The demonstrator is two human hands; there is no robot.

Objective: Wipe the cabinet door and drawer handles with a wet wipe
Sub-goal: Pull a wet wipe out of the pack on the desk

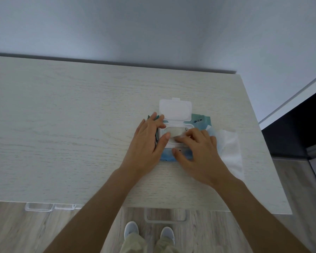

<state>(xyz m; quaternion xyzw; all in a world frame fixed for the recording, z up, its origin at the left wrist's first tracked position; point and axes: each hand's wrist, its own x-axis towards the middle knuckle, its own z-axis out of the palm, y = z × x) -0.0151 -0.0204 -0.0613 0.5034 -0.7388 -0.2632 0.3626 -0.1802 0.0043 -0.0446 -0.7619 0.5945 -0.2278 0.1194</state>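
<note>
Pale wood-grain table [62, 125] runs along a plain grey-white wall, with clear handles [39, 206] showing under its near edge at the left and another handle [165, 217] nearer the middle, above the person's shoes [149, 232] on the plank floor. Right of centre lies a blue-green wipe pack [201, 122], its white lid [175, 109] flipped open toward the wall, and a white wipe [174, 132] shows in the opening. The left hand [146, 141] rests flat on the pack's left end, fingers straight and thumb at the edge of the opening. The right hand [197, 152] covers the pack's right part, its fingers bent and pinching at the wipe in the opening. Just right of the pack a loose wipe [230, 148] lies spread on the table.
</note>
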